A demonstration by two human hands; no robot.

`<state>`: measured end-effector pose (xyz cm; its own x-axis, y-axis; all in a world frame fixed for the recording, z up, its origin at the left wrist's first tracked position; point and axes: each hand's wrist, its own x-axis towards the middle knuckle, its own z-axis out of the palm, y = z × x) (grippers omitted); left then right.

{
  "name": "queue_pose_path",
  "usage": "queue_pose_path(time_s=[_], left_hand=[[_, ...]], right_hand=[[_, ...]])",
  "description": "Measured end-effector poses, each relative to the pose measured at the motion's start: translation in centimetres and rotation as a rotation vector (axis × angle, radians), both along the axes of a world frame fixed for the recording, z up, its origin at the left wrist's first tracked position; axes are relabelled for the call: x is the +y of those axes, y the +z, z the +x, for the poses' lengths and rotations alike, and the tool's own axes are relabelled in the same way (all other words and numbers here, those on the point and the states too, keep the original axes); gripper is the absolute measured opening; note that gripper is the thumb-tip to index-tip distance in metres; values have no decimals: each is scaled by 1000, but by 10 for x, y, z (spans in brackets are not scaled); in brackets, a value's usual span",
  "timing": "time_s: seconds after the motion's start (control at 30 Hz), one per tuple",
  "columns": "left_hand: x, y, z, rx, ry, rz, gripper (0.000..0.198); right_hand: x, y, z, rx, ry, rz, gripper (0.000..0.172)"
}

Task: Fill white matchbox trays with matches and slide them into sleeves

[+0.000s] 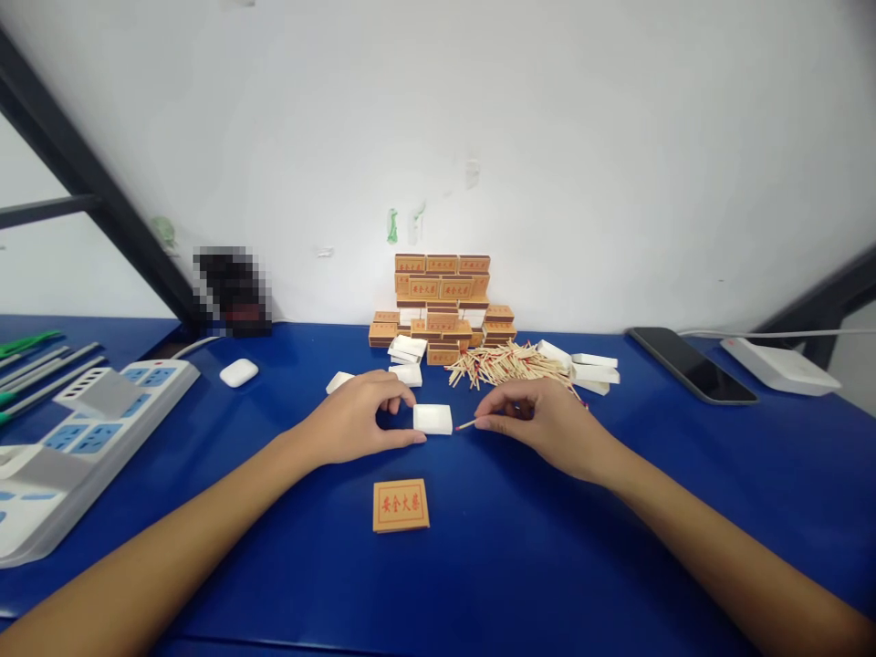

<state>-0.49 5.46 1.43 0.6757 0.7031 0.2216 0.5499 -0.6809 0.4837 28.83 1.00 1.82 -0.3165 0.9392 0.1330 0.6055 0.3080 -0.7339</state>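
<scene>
A small white matchbox tray (432,419) lies on the blue table, its open side up. My left hand (366,415) curves round the tray's left end, thumb at the near corner and forefinger at the far one, steadying it. Between thumb and forefinger, my right hand (537,424) pinches a single match (466,424), its red head pointing left, just off the tray's right edge. Behind the right hand spreads a heap of loose matches (503,363). Closer to me, an orange matchbox sleeve (401,505) with red characters lies flat.
Stacked matchboxes (443,289) stand against the wall. More white trays (594,372) lie beside the heap, others (408,349) behind my left hand. A power strip (102,429), pens (51,374) and a white earbud case (239,372) are left; a phone (691,365) and white device (780,365) right.
</scene>
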Motion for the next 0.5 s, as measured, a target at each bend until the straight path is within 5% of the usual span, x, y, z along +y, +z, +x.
queue_pose_path(time_s=[0.4,0.5], left_hand=[[2,1,-3,50,0,60,36],[2,1,-3,63,1,58,36]], right_hand=[[8,4,28,-315,70,268,10],[9,1,27,-350,59,226,8]])
